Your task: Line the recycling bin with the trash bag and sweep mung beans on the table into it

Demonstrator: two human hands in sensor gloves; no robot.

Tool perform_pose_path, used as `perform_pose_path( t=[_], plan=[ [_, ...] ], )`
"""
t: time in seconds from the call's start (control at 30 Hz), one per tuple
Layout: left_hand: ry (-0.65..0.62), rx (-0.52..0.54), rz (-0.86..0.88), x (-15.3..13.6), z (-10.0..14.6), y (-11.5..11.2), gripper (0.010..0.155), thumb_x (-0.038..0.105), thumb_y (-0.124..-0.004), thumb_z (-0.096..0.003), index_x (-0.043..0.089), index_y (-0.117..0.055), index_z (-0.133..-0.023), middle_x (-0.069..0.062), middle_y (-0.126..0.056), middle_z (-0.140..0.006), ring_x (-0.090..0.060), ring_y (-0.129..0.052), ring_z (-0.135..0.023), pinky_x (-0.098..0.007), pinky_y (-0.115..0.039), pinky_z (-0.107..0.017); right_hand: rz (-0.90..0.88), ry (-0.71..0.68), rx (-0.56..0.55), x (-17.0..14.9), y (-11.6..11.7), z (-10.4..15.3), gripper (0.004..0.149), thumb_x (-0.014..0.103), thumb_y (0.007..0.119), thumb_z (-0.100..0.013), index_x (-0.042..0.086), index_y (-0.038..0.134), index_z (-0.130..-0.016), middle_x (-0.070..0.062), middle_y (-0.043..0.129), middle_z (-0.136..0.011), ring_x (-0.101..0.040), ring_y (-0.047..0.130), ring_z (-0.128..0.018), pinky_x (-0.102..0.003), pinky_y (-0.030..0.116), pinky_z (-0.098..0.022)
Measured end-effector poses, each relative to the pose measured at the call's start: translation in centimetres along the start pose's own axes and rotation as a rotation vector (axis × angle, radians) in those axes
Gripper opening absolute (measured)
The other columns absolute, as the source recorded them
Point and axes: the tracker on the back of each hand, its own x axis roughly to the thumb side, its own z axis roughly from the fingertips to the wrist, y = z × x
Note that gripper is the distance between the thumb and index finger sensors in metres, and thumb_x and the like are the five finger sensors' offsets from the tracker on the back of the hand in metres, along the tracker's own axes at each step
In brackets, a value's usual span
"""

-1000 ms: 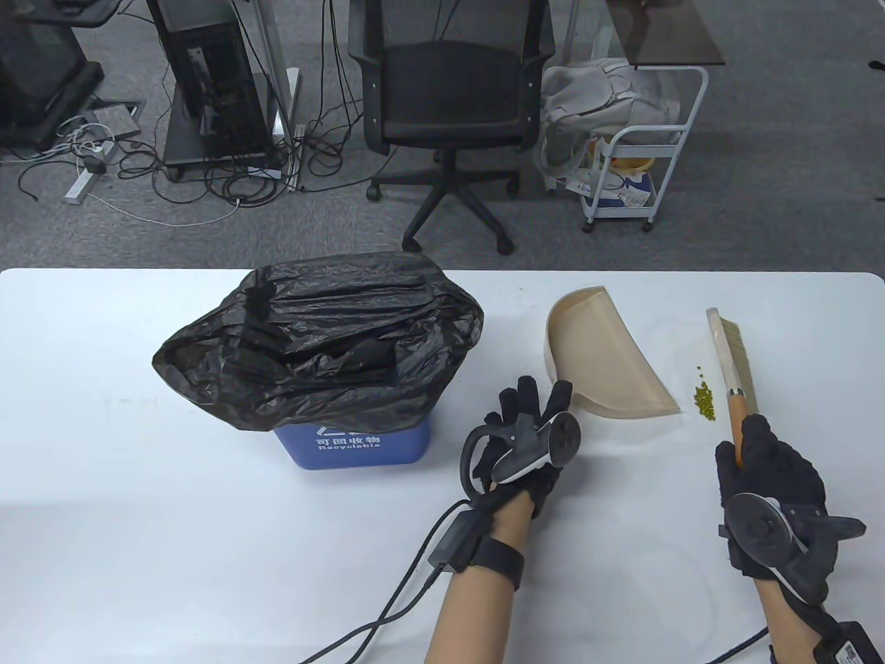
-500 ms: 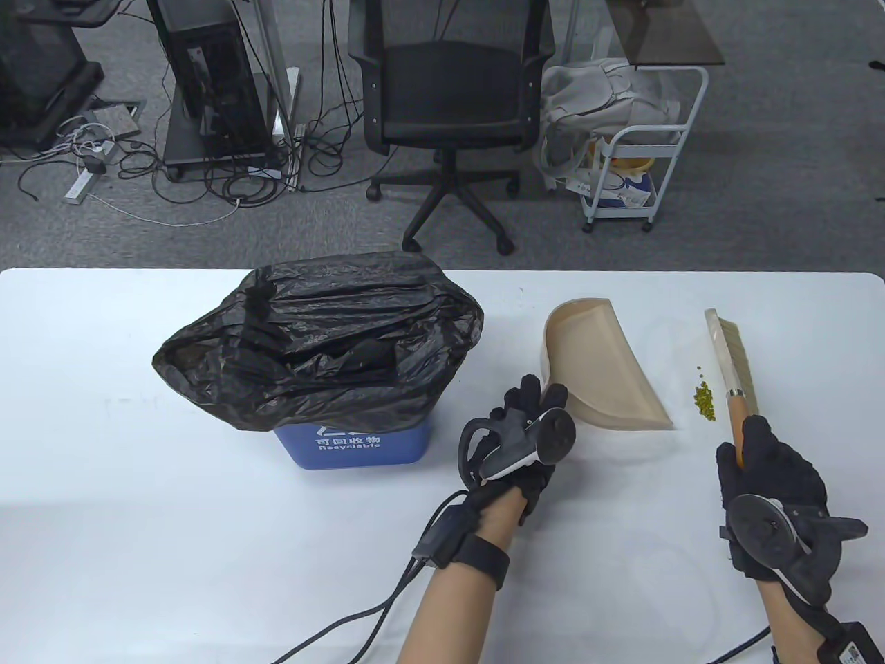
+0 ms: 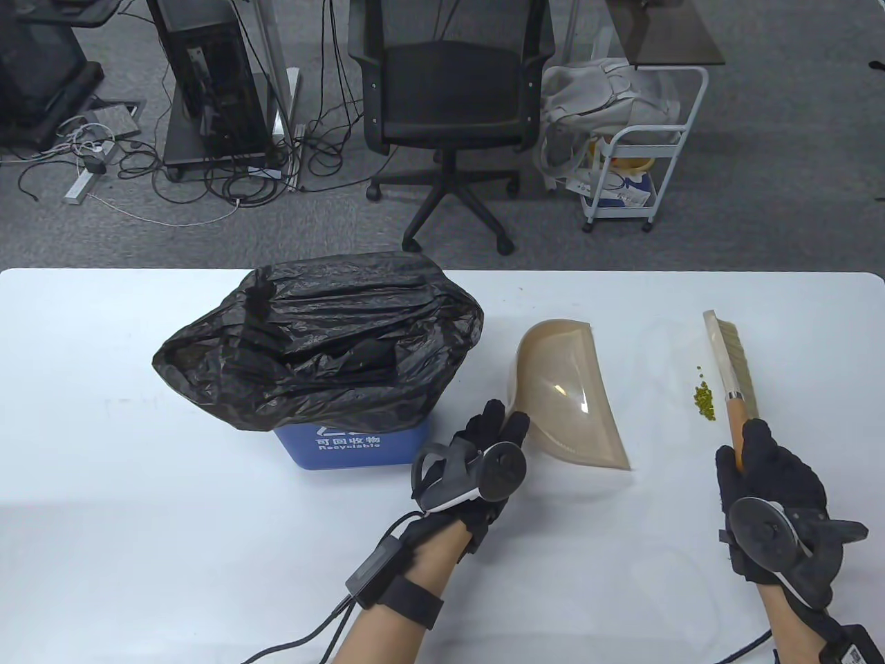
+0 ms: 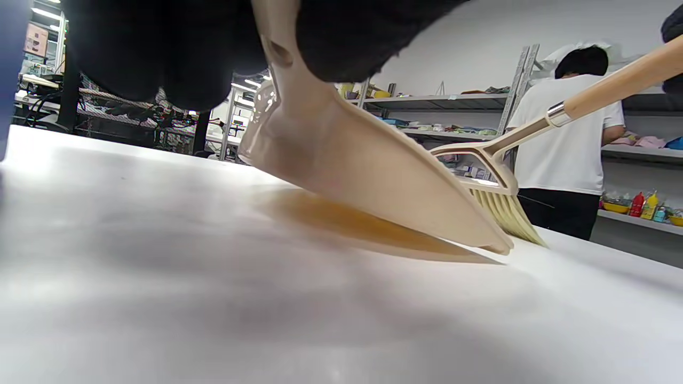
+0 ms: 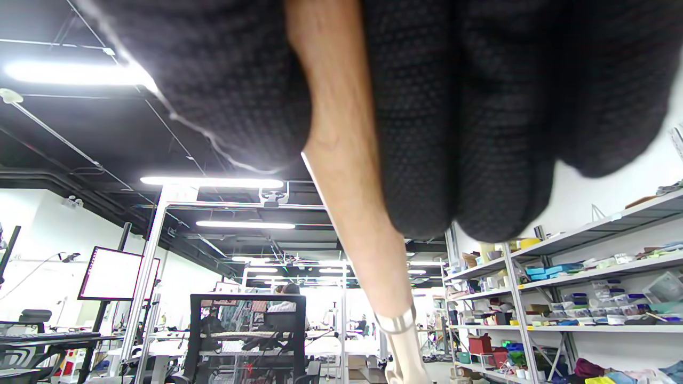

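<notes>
1. Beige plastic dustpan (image 3: 570, 394), tilted with its lip on the white table (image 3: 138, 519), is gripped at the handle by the left hand (image 3: 477, 470).
2. The right hand (image 3: 767, 484) is curled round the wooden-handled brush (image 3: 729, 373).
3. Green mung beans (image 3: 704, 399) lie just left of the brush.
4. The blue recycling bin (image 3: 352, 446), lined with black bag (image 3: 318, 339), stands left.

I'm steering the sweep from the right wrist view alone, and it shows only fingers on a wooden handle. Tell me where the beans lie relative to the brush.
Observer: The mung beans sit in a small pile on the table just left of the brush, near where its head meets the handle.
Operator: Report the dustpan.
Observer: The left hand holds the dustpan by its handle. The dustpan is tilted with its front lip down at the table, and bare table separates it from the beans.
Operator: Now the bin.
Observer: The black trash bag already drapes over the blue recycling bin, left of the dustpan.
</notes>
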Motion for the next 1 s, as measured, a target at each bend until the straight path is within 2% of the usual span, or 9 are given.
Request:
perform_pose_path(
  t=[0.1,0.23,0.53,1.0],
  plan=[
    [0.040,-0.038,0.035,0.0,0.4,-0.4,0.061,0.011,-0.076,-0.0510,0.008,-0.062,-0.110,-0.038,-0.055,-0.114,-0.067,-0.074,-0.093,-0.074,-0.072,-0.062,-0.028,0.010,0.019,-0.1,-0.1,0.2,0.057,0.031,0.089,-0.044,-0.009,0.088,-0.085,-0.029,0.104,-0.061,-0.048,0.108,-0.052,-0.061,0.088,-0.039],
    [0.034,-0.017,0.012,0.2,0.6,-0.2,0.061,0.011,-0.077,-0.0505,0.008,-0.063,-0.110,-0.038,-0.055,-0.114,-0.067,-0.074,-0.093,-0.074,-0.073,-0.062,-0.053,0.014,0.033,-0.2,-0.1,0.3,0.057,0.031,0.089,-0.045,-0.010,0.087,-0.085,-0.030,0.104,-0.061,-0.048,0.108,-0.051,-0.061,0.088,-0.039],
    [0.043,-0.002,-0.013,0.6,0.9,-1.6,0.061,0.010,-0.077,-0.0501,0.008,-0.063,-0.109,-0.038,-0.058,-0.113,-0.069,-0.078,-0.090,-0.075,-0.076,-0.059,-0.105,-0.023,-0.004,0.9,-0.5,0.9,0.057,0.032,0.088,-0.046,-0.011,0.088,-0.083,-0.029,0.105,-0.059,-0.047,0.109,-0.048,-0.060,0.089,-0.037],
    [0.082,-0.040,-0.019,-0.1,0.8,-2.5,0.063,0.009,-0.078,-0.0499,0.010,-0.060,-0.110,-0.036,-0.058,-0.114,-0.070,-0.079,-0.089,-0.076,-0.076,-0.057,-0.311,-0.057,-0.028,2.5,-2.0,1.5,0.057,0.033,0.087,-0.046,-0.011,0.089,-0.082,-0.028,0.106,-0.057,-0.046,0.110,-0.047,-0.059,0.090,-0.036]
  ],
)
